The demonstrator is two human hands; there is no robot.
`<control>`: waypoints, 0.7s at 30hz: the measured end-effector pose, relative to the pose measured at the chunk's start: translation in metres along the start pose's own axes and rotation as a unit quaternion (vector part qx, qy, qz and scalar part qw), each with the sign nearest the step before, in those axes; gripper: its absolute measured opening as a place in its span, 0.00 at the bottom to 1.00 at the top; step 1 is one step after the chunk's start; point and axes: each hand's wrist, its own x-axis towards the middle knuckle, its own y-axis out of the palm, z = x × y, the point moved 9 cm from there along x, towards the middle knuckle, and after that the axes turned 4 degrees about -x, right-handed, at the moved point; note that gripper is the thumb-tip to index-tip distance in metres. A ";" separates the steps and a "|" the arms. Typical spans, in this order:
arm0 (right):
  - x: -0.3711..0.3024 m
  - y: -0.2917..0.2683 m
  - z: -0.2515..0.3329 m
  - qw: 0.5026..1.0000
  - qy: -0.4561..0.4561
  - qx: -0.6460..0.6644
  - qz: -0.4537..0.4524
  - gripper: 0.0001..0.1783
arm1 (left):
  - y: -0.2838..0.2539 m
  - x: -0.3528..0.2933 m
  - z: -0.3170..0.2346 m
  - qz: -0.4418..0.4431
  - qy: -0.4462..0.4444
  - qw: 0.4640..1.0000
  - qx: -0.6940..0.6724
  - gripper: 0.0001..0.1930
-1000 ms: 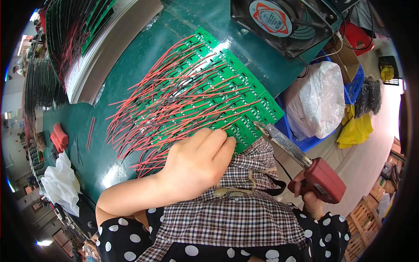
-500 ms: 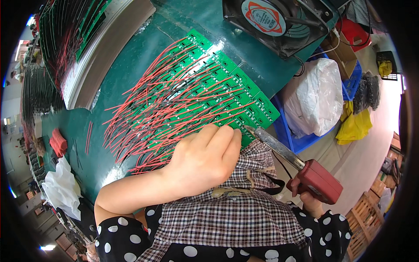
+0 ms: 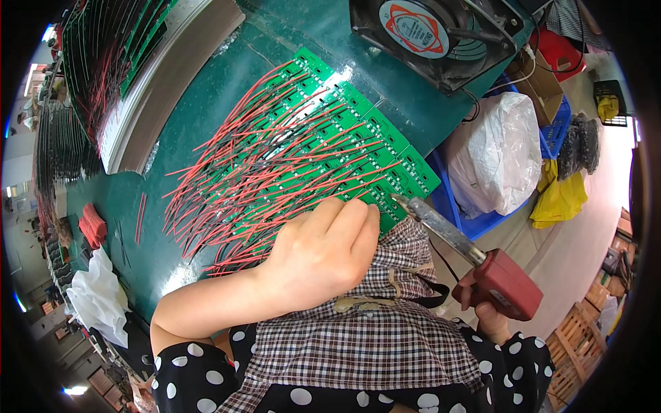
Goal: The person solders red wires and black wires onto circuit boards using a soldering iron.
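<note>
A green circuit board panel [image 3: 413,175] lies on the table in front of me, with many red and black wires [image 3: 234,165] fanning out from it to the left. Over its near edge sits my left hand [image 3: 323,251], closed, fingers curled down; the hand hides its own fingertips and whatever they pinch. My right hand [image 3: 485,313] is wrapped round the red handle of a soldering iron [image 3: 509,286]. The iron's tip points up and left, close to the panel's near right part, by the left fingers; contact with the board is hard to tell.
A black fan [image 3: 441,41] stands at the back right. Wired boards [image 3: 117,62] rest by a curved pale holder [image 3: 158,89] at far left. Right of the table, a blue crate [image 3: 475,224] holds a white plastic bag [image 3: 499,151]. Crumpled white plastic [image 3: 96,296] lies left.
The soldering iron has shifted slightly to the right, its tip moving a little up and away from my left fingers. My left hand stays almost still.
</note>
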 end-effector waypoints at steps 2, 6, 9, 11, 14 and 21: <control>-0.001 -0.002 -0.002 1.000 -0.024 0.001 0.002 0.37 | -0.001 0.001 -0.001 -0.001 0.001 1.000 0.000 0.18; 0.000 -0.002 0.007 0.999 -0.045 0.014 -0.010 0.41 | -0.001 0.003 0.003 -0.003 -0.010 1.000 -0.013 0.17; 0.001 0.000 0.008 0.997 -0.062 0.048 -0.015 0.41 | -0.006 0.009 0.005 -0.016 -0.021 0.999 -0.021 0.16; 0.000 -0.001 0.006 0.997 -0.061 0.050 -0.011 0.41 | -0.007 0.013 0.005 -0.019 -0.023 0.999 -0.013 0.16; 0.001 -0.005 0.006 0.997 -0.067 0.039 -0.004 0.41 | -0.005 0.016 0.002 -0.026 -0.003 1.000 -0.006 0.16; 0.003 -0.007 0.008 0.998 -0.010 0.051 -0.037 0.37 | -0.002 0.017 0.002 -0.033 0.012 0.999 -0.008 0.17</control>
